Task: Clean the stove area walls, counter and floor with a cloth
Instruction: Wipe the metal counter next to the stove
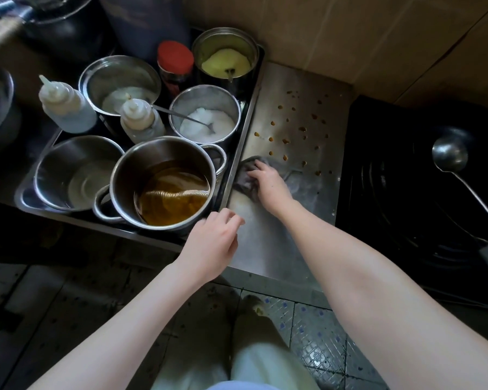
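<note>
We are on the counter step: the bare stainless steel counter [299,198] at centre frame carries a scatter of small brown crumbs [286,141] toward its upper part, and the walls and floor look untouched so far as we can judge. The crumpled grey cloth [296,182] lies flat on that counter, just right of the shallow steel tray [244,142] of pots. Our right hand [268,182] presses down on the cloth with fingers spread, palm flat. Our left hand [213,249], at lower centre, hovers loosely half-curled at the tray's near corner, holding nothing. Next, we judge, the cloth must sweep up-frame through the crumbs without pushing them under the tray. We can read no label or writing anywhere.
</note>
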Tool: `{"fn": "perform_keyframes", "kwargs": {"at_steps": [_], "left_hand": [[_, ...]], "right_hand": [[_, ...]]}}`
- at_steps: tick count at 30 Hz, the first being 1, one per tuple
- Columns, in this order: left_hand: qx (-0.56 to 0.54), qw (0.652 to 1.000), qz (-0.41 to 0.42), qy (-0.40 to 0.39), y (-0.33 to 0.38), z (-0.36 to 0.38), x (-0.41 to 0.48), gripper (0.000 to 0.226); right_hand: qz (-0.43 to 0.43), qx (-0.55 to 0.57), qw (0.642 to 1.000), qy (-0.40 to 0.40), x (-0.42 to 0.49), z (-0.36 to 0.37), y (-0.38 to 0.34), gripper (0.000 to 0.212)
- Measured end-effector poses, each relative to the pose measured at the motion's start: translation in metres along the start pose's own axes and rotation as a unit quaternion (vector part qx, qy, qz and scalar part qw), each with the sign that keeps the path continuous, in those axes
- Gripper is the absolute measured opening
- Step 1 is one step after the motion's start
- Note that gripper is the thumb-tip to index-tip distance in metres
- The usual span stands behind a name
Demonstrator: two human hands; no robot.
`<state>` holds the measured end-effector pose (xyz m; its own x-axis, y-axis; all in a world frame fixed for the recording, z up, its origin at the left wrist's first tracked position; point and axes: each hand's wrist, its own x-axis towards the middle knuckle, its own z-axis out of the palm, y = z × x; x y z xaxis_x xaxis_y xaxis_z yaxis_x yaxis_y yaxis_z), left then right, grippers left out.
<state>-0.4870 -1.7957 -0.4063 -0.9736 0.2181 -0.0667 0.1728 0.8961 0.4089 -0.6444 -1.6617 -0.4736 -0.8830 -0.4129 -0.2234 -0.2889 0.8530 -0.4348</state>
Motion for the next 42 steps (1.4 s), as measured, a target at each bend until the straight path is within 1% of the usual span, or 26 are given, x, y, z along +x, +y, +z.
{"fn": "perform_keyframes", "kwargs": {"at_steps": [4,8,12,15,18,21,26,29,31,32,36,38,42], "left_hand": [[-0.016,1.0,-0.003,0.007,-0.002,0.001,0.006,0.032],[-0.01,1.0,0.012,0.01,0.006,0.0,0.016,0.03],[-0.003,1.0,-0.002,0.024,0.009,0.001,0.028,0.03],[-0.006,0.999,-0.008,0.03,0.014,0.003,0.038,0.03],[-0.009,0.999,-0.016,0.035,0.019,0.006,0.047,0.029],[-0.019,0.998,-0.04,0.048,0.02,0.008,0.051,0.029],[-0.025,0.996,-0.067,0.059,0.021,0.012,0.054,0.027],[-0.03,0.995,-0.082,0.054,0.021,0.015,0.058,0.025],[-0.034,0.994,-0.091,0.053,0.022,0.015,0.061,0.026],[-0.033,0.994,-0.095,0.053,0.023,0.014,0.063,0.027],[-0.036,0.993,-0.101,0.05,0.023,0.014,0.073,0.029],[-0.04,0.992,-0.109,0.05,0.024,0.014,0.079,0.029],[-0.043,0.991,-0.119,0.045,0.025,0.015,0.088,0.03]], "right_hand": [[0.076,0.032,0.995,0.053,-0.006,-0.005,0.017,0.041],[0.136,-0.026,0.988,0.062,-0.016,-0.028,0.055,0.042],[0.174,-0.002,0.981,0.087,-0.025,-0.041,0.087,0.045],[0.172,0.016,0.98,0.099,-0.022,-0.042,0.094,0.046],[0.171,0.033,0.979,0.103,-0.008,-0.041,0.085,0.047],[0.122,0.046,0.988,0.081,0.01,-0.036,0.065,0.043],[0.028,0.02,0.999,0.029,0.033,-0.027,0.033,0.042],[-0.004,-0.011,1.0,0.012,0.039,-0.032,0.042,0.041],[-0.014,-0.026,0.999,0.024,0.039,-0.038,0.057,0.038],[-0.008,-0.021,0.999,0.036,0.037,-0.042,0.065,0.038],[0.073,-0.001,0.993,0.091,0.029,-0.059,0.106,0.04],[0.097,0.008,0.989,0.114,0.027,-0.067,0.124,0.041],[0.138,0.021,0.983,0.119,0.043,-0.08,0.134,0.038]]}}
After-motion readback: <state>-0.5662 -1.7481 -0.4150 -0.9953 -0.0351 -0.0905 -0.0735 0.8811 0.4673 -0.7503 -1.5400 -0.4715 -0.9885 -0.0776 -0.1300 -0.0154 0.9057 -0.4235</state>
